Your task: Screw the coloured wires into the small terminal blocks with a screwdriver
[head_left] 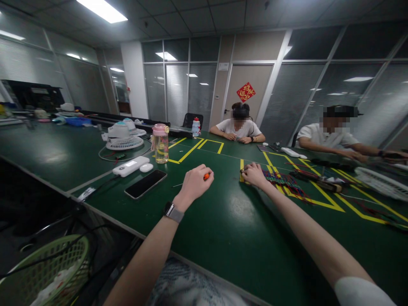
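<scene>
My left hand [195, 182] is curled into a fist around an orange-handled tool [206, 176]; a thin metal shaft pokes out to its left over the green table [229, 221]. A watch sits on that wrist. My right hand [253, 173] is closed on a small dark part at the end of a bundle of coloured wires [285, 182], which trails to the right across yellow tape lines.
A black phone [145, 183], a white power bank [130, 166], a pink-lidded bottle [160, 143] and small fans [123, 136] lie to the left. Two other people sit across the table at far centre and right. A green basket [44, 272] stands below the table edge.
</scene>
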`<state>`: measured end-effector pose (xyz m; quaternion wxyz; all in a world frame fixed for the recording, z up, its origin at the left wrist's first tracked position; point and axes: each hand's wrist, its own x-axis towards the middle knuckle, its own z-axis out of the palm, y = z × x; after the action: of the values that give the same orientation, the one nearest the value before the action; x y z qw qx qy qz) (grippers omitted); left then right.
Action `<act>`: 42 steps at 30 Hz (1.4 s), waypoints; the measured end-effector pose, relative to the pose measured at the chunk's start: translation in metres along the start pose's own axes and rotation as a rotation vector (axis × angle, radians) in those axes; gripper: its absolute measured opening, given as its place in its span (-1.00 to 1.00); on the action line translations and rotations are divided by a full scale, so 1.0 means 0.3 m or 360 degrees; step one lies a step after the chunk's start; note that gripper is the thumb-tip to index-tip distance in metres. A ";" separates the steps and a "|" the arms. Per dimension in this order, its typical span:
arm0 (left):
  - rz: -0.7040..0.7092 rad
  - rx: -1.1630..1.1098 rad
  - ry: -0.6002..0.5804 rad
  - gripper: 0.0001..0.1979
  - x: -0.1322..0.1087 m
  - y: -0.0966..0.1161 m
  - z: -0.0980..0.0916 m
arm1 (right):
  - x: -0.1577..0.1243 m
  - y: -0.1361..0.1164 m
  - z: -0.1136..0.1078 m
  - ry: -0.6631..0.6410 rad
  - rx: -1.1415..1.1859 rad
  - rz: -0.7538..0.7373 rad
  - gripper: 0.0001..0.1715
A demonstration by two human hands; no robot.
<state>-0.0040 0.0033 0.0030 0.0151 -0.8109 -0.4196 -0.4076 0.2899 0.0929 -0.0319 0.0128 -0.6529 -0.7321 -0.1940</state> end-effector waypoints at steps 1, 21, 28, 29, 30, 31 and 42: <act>0.0004 -0.0002 -0.0003 -0.75 0.000 0.000 0.000 | 0.005 -0.002 -0.001 -0.0008 -0.0003 -0.0013 -0.54; -0.0005 0.0122 0.0078 -0.79 -0.002 0.011 0.007 | -0.169 -0.278 -0.077 0.0273 0.0787 -0.0917 -0.68; 0.0066 -0.0209 0.0351 -0.82 -0.004 0.035 -0.016 | -0.377 -0.327 -0.132 0.0217 0.1448 -0.1091 -0.72; 0.0068 -0.0312 0.0442 -0.81 -0.004 0.038 -0.023 | -0.389 -0.336 -0.136 0.0181 0.1506 -0.1051 -0.74; 0.0060 -0.0430 0.0529 -0.79 -0.003 0.041 -0.031 | -0.397 -0.345 -0.139 0.0148 0.1557 -0.1013 -0.75; 0.0031 -0.0574 0.0625 -0.77 -0.001 0.044 -0.036 | -0.401 -0.355 -0.140 0.0119 0.1602 -0.0985 -0.76; -0.0429 -0.2098 0.0552 -0.70 0.017 0.110 -0.004 | -0.392 -0.389 -0.139 -0.0119 0.1985 -0.0682 -0.78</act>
<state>0.0197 -0.0150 0.0176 -0.4645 -0.5150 -0.1730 -0.6994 0.1853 -0.0399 -0.0565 0.3243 -0.3692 -0.8209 0.2910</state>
